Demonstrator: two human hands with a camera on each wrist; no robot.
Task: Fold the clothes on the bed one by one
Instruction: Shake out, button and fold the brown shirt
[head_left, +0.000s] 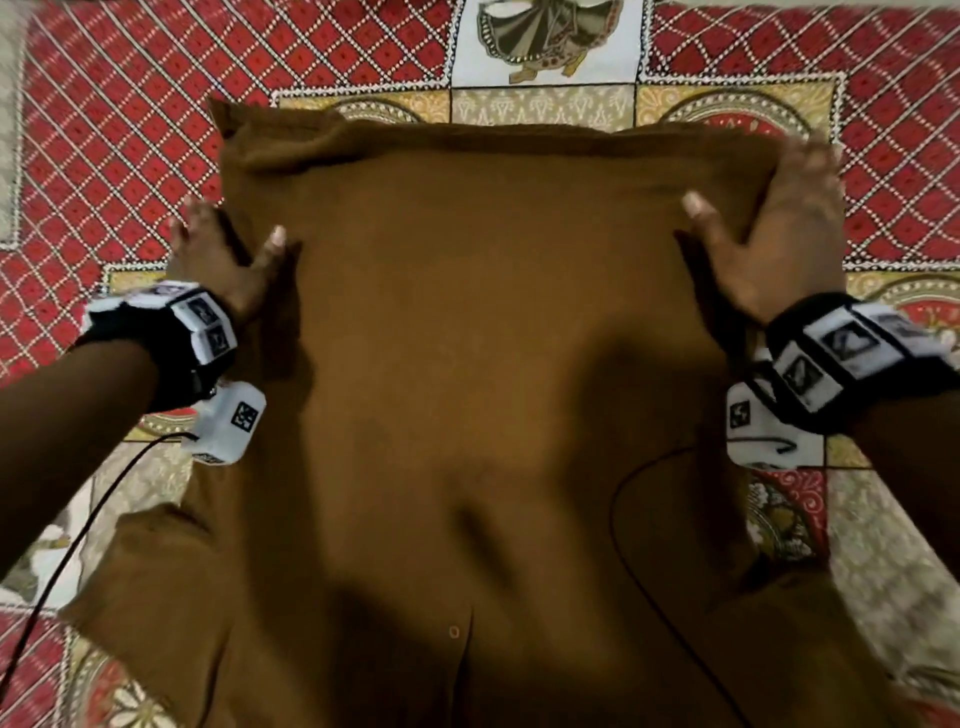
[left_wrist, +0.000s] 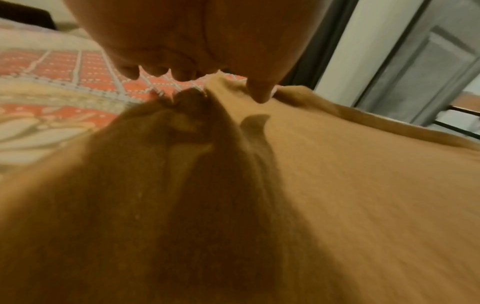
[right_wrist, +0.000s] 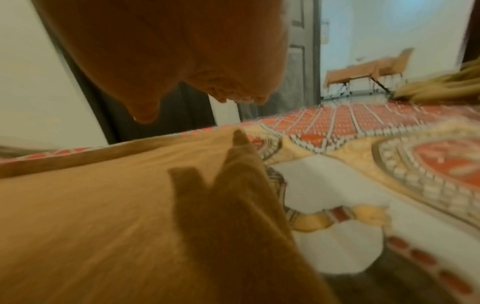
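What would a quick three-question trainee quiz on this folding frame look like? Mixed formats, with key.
1. True or false: the brown garment lies spread on the patterned bedsheet.
2. Which hand grips the garment's edge? A) left hand only B) right hand only C) both
3. Fill in: the small round button sits at the garment's ____ end, relative to the person.

Key: 1 true; 2 C; 3 near.

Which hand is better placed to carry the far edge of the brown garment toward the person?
Neither clearly: left hand and right hand each grip a side of the brown garment.
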